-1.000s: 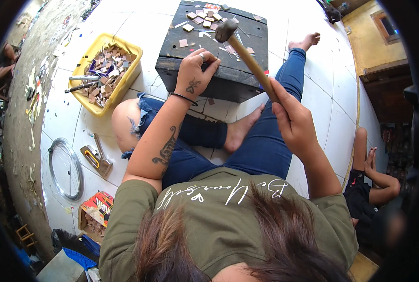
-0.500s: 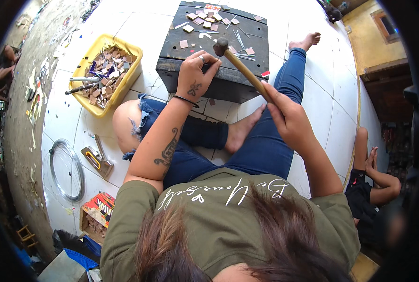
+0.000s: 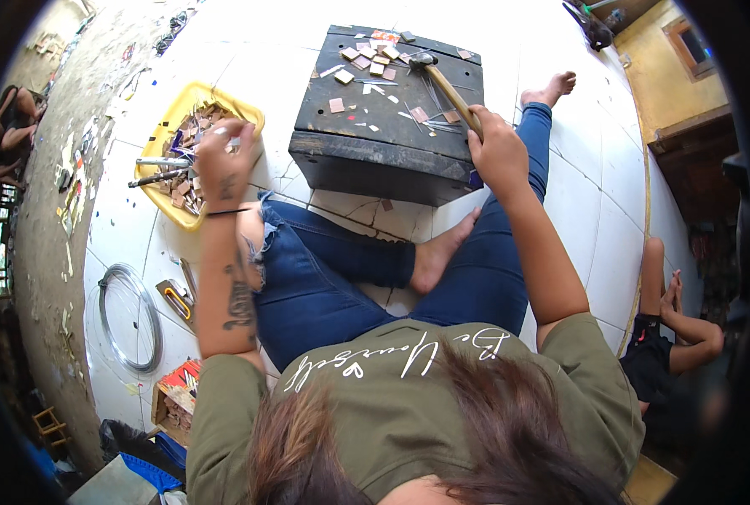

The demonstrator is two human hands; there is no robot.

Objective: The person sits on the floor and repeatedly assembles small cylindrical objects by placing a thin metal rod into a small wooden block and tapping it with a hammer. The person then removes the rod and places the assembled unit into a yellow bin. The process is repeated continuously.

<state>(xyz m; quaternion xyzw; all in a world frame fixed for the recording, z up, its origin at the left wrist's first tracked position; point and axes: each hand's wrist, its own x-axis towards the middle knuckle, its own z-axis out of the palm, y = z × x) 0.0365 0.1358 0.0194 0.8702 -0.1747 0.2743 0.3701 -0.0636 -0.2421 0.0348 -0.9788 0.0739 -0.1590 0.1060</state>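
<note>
My right hand [image 3: 501, 151] is closed round the wooden handle of a hammer [image 3: 453, 95]. The hammer's dark head lies low over the top of a black wooden block [image 3: 383, 168], among thin metal rods. My left hand [image 3: 223, 164] hangs above a yellow plastic basin [image 3: 255, 101], its fingers bent and smeared by motion, so what they hold, if anything, cannot be made out. Small brown and tan square pieces [image 3: 194, 126] fill the basin. More square pieces [image 3: 344, 77] lie scattered on the block with thin strips.
Two pens [image 3: 157, 177] lie across the basin's rim. To my left are a coil of wire [image 3: 130, 320], a staple gun [image 3: 175, 299] and a box of brown scraps [image 3: 175, 404]. My legs flank the block. Another person's legs [image 3: 674, 337] show at the right.
My left hand has left the block's near edge and swung left over the basin. The hammer has tipped away from me, its head now down by the rods.
</note>
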